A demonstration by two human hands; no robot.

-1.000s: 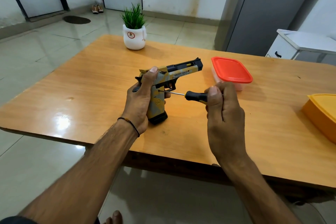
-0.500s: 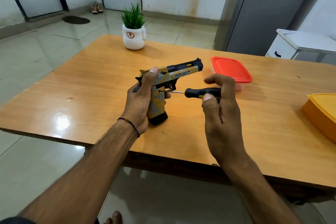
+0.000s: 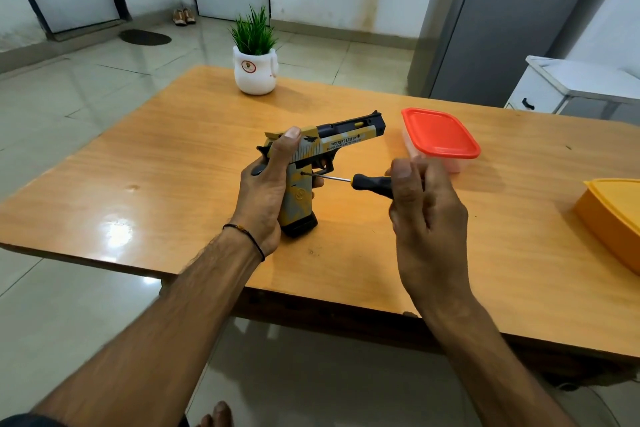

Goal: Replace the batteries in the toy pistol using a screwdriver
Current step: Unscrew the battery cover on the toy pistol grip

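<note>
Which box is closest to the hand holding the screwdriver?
The red-lidded box, just beyond the right hand that grips the screwdriver. The all-orange box sits farther off, by the picture's right edge.

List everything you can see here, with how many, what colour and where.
Toy pistol: one, yellow, grey and black, upright at mid table.
Screwdriver: one, black handle, silver shaft, tip against the pistol grip.
Lidded box: one, clear with red lid, right of the pistol.
Orange box: one, orange, at the table's right edge.
Potted plant: one, green in a white pot, far side of the table.
Table: one, light wood, under the hands.
Shoes: one pair, brown, by the far wall.
Mat: one, dark, on the floor at far left.
Cabinet: one, white, far right.
Left hand: one, grips the pistol.
Right hand: one, pinches the screwdriver handle.
</note>
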